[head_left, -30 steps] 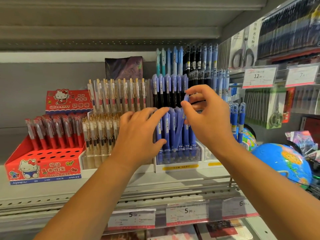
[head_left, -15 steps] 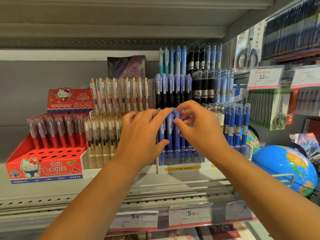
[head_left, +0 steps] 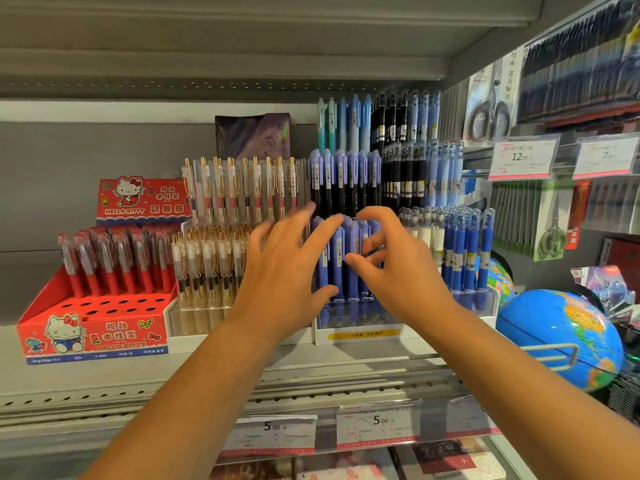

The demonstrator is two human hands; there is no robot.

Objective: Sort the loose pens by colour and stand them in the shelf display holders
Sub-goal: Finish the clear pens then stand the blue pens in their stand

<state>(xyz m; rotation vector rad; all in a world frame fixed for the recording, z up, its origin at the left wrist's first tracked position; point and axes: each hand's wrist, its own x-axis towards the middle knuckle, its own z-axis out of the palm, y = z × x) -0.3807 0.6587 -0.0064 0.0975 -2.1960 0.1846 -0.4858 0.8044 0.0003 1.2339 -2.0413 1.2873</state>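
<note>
Lilac-blue pens point(head_left: 337, 261) stand upright in a clear holder with a white base point(head_left: 360, 336) at the middle of the shelf. My left hand point(head_left: 284, 271) is spread flat in front of the holder's left side, its thumb against the lowest part of the lilac pens and its fingers blurred. My right hand point(head_left: 401, 271) hovers at the holder's right side with fingers loosely curled; thumb and fingertips are apart and I see no pen pinched between them. A higher tier holds lilac-capped black pens point(head_left: 343, 181).
Left of the holder stand clear gold-clip pens point(head_left: 239, 192) and a red Hello Kitty box point(head_left: 93, 327) of red pens with several vacant holes. Dark blue pens point(head_left: 467, 244) stand to the right, then a globe point(head_left: 561, 341). Price labels point(head_left: 377, 424) line the shelf edge.
My right hand came down from the upper tier with a lilac pen, lowered it among the lower pens and let go. My left hand's fingers spread and lifted slightly.
</note>
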